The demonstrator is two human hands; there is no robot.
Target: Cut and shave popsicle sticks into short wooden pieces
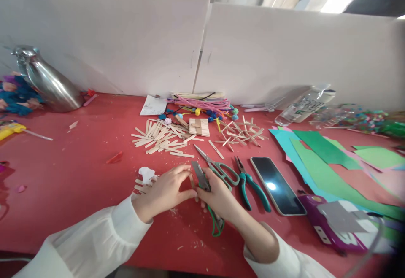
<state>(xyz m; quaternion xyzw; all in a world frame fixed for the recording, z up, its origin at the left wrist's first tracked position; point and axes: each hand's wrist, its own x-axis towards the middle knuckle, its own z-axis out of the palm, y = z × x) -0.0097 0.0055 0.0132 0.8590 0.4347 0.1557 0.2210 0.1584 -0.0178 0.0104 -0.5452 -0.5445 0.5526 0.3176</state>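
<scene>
a single craft stick [192,182] sits between the two hands, toward the near edge of the red table [79,164] and about midway between its left and right ends. it lies just left of the blade of a utility knife [200,176]; whether the cutting edge touches the wood, i cannot tell. the left hand [167,191] is the nearer to the stick, thumb and fingers drawn together on it from its left side. the right hand [221,198] is clamped round the knife's handle, coming in from the near right. the stick's long axis runs mostly from the near edge toward the far edge, leaning a little left at the far end. the knife lies at nearly the same slant: its blade points to the far edge and slightly left, its green handle end back toward the near edge. just beyond the right hand are the grey-handled scissors [216,167], tips toward the far edge and left; to its right lie the teal-handled needle-nose pliers [242,177], their jaws also toward the far edge.
</scene>
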